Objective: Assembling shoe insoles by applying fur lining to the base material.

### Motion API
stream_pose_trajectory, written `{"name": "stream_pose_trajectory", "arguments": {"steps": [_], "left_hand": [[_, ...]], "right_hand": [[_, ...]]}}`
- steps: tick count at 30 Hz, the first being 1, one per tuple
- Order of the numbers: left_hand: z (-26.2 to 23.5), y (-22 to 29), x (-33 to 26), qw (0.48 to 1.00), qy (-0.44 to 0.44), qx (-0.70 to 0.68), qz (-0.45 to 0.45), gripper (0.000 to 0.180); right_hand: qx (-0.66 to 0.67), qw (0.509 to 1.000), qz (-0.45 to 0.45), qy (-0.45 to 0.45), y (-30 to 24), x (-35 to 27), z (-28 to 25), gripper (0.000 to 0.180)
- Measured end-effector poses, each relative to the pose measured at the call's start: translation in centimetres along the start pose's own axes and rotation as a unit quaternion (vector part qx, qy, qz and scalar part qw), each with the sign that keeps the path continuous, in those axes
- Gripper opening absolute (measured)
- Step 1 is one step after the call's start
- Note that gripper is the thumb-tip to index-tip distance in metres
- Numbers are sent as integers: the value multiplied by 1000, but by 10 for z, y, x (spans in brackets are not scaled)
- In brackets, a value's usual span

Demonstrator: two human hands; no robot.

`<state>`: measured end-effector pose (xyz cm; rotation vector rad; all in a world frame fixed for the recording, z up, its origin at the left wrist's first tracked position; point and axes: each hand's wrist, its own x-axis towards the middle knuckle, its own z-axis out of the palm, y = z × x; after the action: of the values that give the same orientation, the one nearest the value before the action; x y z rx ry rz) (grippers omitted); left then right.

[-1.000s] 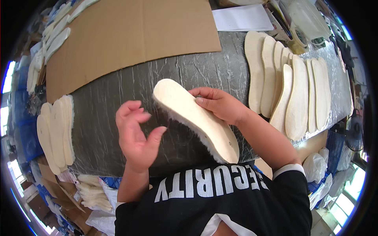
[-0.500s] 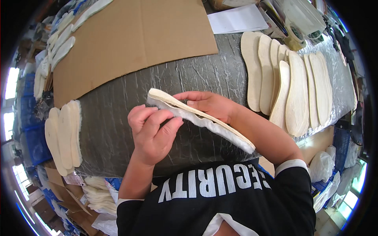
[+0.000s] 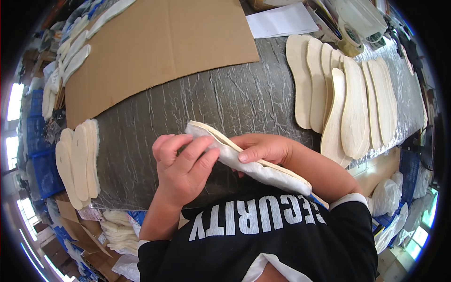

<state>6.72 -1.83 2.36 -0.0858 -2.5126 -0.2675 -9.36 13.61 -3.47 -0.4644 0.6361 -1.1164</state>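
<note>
A cream insole with white fleece [image 3: 256,173] on one face is tilted on edge above the table, its far end up to the left and its near end by my shirt. My left hand [image 3: 184,164] has its curled fingers on the fleece near the far end. Around the middle is my right hand [image 3: 265,149], thumb over the fleece side and the other fingers mostly hidden behind the insole. A thin dark gap shows between the fleece and the cream layer to the right of my right thumb.
Several cream insoles [image 3: 354,113] lie overlapped in rows on the right of the dark table [image 3: 136,127]. A smaller group of fleece insoles [image 3: 80,162] sits at the left edge. A cardboard sheet [image 3: 159,42] covers the far side, beside white paper [image 3: 282,21].
The insole has come down nearer to me and its fleece face has turned more upward. My right thumb has moved over onto the fleece side. The long gap between the layers has narrowed.
</note>
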Motion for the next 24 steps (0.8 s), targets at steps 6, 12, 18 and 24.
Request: {"name": "stream_pose_trajectory", "arguments": {"steps": [6,12,18,24], "left_hand": [[-9,6,8,996,-72,-30,31,32],[-13,2,11,988,-139,-52,34,30],[-15,6,14,977,-204,-55,0,23],[-12,4,10,972,-211,-96,37,12]], "right_hand": [[47,999,18,-6,10,-2,3,68],[64,997,19,47,9,-1,15,63],[91,993,30,74,11,-2,17,49],[-19,990,34,134,16,3,13,44]]}}
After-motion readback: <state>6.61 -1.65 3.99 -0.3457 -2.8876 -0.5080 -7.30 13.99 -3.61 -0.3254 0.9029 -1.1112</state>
